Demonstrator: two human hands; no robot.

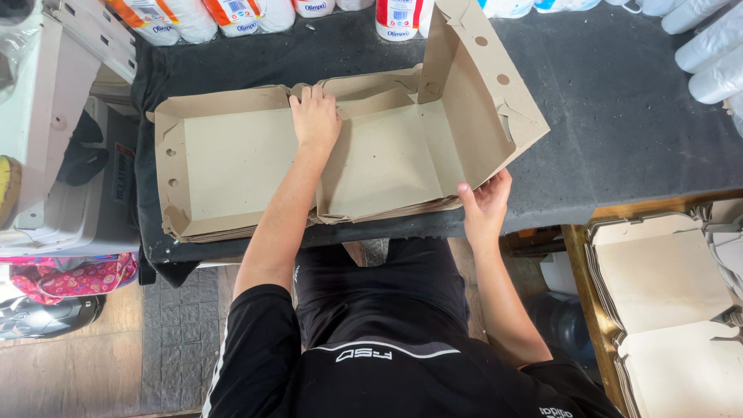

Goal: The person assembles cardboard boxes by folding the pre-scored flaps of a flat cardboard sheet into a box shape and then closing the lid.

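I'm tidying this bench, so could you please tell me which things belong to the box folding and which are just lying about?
In use:
- cardboard box, opened flat on a pile of its kind
- left hand, pressing on its middle
- right hand, at its raised right flap

Lying about:
- paper rolls along the far edge
- stack of boxes at the right
- pink patterned bag
- gloved hand of another person

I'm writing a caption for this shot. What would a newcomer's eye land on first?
The flat brown cardboard box spread across the dark table, its right flap raised. The left hand presses its far edge while the right hand grips the near right corner. A stack of folded boxes sits lower right.
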